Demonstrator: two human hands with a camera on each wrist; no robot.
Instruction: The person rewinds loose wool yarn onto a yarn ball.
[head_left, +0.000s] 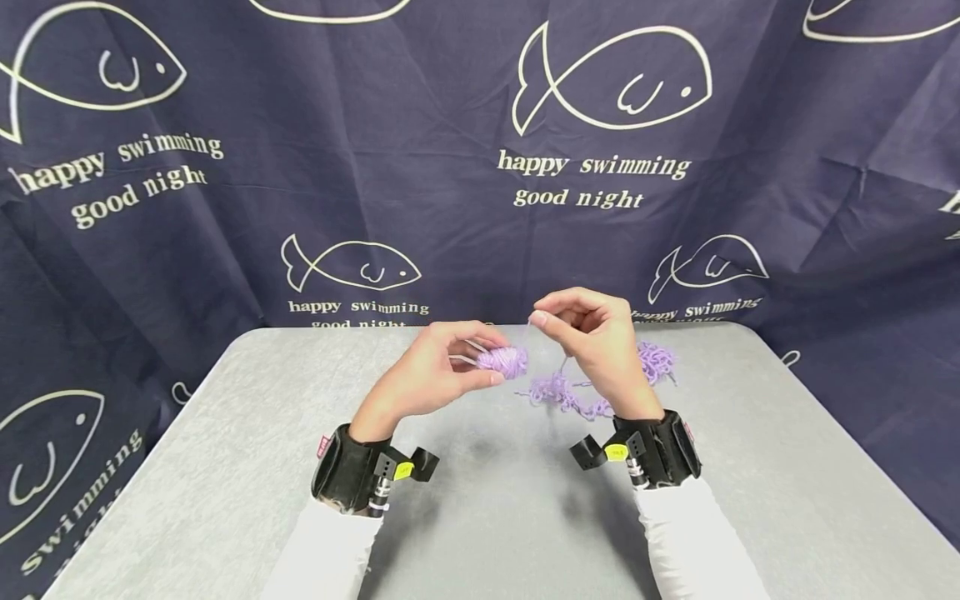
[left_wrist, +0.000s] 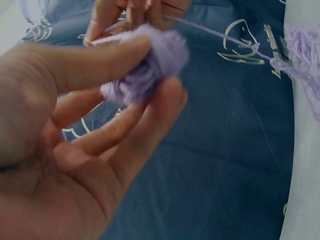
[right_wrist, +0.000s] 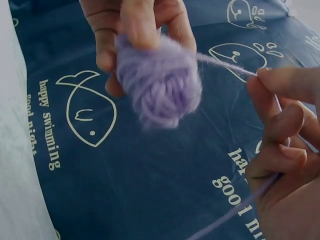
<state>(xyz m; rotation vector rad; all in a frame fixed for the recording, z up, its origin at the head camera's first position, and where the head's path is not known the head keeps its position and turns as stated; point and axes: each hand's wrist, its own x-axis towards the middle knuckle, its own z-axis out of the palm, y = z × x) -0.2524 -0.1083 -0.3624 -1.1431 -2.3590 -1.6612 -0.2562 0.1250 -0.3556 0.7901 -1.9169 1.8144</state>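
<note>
A small ball of purple yarn [head_left: 504, 362] is held above the table by my left hand [head_left: 438, 367], between thumb and fingers. In the right wrist view the wound ball [right_wrist: 160, 85] shows its layered strands. My right hand [head_left: 596, 337] pinches the yarn strand [right_wrist: 225, 64] between thumb and forefinger, to the right of the ball and apart from it. From that pinch the strand runs taut to the ball, and its other end passes through the curled fingers and down toward the loose yarn [head_left: 558, 392] on the table.
Loose, tangled purple yarn [head_left: 656, 362] lies on the grey table [head_left: 480, 517], partly hidden behind my right hand and wrist. A dark blue curtain [head_left: 465, 167] with white fish drawings hangs behind the table. Each wrist wears a black band [head_left: 348, 471] with a small camera mount.
</note>
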